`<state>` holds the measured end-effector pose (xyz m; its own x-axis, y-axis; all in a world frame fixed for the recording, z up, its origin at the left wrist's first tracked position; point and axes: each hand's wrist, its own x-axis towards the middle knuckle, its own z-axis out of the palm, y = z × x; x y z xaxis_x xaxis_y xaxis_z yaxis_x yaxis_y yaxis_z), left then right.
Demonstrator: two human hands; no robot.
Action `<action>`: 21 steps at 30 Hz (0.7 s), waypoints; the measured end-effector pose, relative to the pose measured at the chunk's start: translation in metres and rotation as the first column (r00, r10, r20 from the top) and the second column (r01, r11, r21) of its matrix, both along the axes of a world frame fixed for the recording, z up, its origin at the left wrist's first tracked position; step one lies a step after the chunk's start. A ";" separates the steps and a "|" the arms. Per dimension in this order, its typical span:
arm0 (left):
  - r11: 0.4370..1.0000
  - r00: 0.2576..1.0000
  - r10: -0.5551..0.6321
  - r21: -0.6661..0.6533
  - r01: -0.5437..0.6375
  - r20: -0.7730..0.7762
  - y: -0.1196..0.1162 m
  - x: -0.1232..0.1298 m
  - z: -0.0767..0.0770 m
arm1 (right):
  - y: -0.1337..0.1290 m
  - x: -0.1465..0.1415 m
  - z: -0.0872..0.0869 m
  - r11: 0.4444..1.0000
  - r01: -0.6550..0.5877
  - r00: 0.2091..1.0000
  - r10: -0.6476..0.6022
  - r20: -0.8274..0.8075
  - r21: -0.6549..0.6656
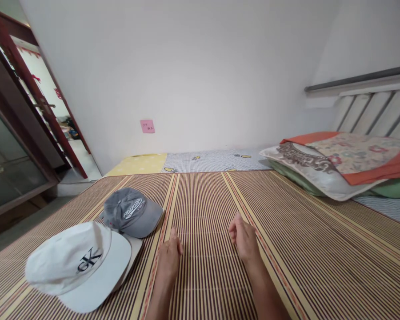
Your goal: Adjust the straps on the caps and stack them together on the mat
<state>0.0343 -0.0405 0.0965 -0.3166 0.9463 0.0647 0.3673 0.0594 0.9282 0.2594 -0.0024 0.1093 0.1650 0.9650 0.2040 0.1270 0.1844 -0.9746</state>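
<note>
My left hand (170, 252) is closed in a loose fist over the striped bamboo mat (203, 204), with nothing seen in it. It is nearest to the caps on the left. A white cap (76, 262) with black letters lies there, its brim toward the lower right, and part of another light brim shows beneath it. Just behind sits a grey cap (131, 211) with white lettering. My right hand (243, 235), also closed with no object visible in it, is held apart from the left, right of the mat's middle.
Pillows with an orange floral cover (363, 153) are stacked at the back right, beside a radiator (380, 111). A white wall with a pink note (147, 126) rises behind the bed. An open doorway with a red-brown frame stands at the left.
</note>
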 end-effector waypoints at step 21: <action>0.990 0.998 -0.027 -0.139 0.034 0.051 0.023 0.006 -0.039 | 0.030 -0.007 -0.068 0.933 -0.023 0.992 0.067 0.110 -0.360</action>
